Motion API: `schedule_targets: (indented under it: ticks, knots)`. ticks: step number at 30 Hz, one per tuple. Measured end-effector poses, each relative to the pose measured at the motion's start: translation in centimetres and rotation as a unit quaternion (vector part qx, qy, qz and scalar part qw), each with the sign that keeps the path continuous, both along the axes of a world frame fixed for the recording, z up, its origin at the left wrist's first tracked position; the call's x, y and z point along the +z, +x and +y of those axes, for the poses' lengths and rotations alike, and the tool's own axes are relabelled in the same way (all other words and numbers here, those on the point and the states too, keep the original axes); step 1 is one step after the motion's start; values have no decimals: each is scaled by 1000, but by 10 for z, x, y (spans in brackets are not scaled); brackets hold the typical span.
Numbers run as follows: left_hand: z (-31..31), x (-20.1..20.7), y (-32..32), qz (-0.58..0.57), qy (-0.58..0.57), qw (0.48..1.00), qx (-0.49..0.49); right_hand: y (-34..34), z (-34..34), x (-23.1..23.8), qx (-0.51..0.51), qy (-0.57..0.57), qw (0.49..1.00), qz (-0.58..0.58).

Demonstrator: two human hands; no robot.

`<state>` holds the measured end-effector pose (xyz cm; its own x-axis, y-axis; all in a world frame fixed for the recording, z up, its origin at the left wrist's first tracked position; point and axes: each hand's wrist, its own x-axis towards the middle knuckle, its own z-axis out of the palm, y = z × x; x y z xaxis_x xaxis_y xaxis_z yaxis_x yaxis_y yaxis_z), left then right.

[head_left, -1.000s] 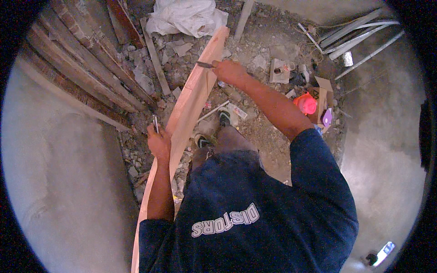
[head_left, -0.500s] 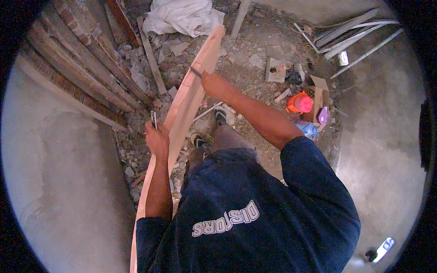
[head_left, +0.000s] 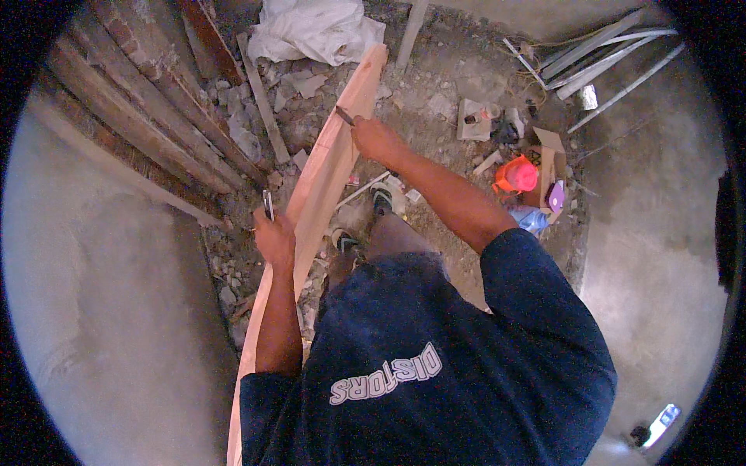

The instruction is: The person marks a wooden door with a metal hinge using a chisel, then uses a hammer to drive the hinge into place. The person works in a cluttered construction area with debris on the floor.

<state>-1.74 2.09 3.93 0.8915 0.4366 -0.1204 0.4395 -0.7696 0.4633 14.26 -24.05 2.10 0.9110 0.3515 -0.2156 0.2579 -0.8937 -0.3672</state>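
A long, pale reddish wooden plank [head_left: 315, 203] runs from the lower left up to the far middle, passing along my left side. My right hand [head_left: 378, 143] is closed on a short, dark, flat tool [head_left: 344, 116], whose tip lies over the plank's upper edge near its far end. Farther down, beside the plank's left edge, my left hand [head_left: 273, 238] is closed around a slim silver-and-dark stick-like tool [head_left: 268, 203] pointing upward; its exact kind is too small to tell. Faint marks cross the plank's edge just below the right hand's tool.
Old dark beams [head_left: 144, 109] lean at the far left. Rubble covers the ground, with a white sack [head_left: 311, 31] at the back. An orange-red jug [head_left: 516, 175], a cardboard box [head_left: 550, 147] and a blue bottle [head_left: 530, 220] stand at right. Metal strips [head_left: 598, 66] lie beyond.
The plank and both hands have shifted slightly right in view. My right hand with the dark tool has moved a little farther up along the plank; the left hand keeps its hold.
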Motion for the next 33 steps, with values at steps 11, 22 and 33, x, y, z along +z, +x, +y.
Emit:
schedule_targets:
  ticks: [11, 22, 33]
  knots:
    - [-8, 3, 5, 2, 2, 1000, 24, 12, -28, -5, 49, 77, 995, 37]
    - [1, 0, 0, 16, -33, 998, 51, 2, -6, 26, 172, 9, 981, 86]
    - [0, -10, -1, -20, 14, 999, 34, 0, -8, 20, -33, 63, 995, 65]
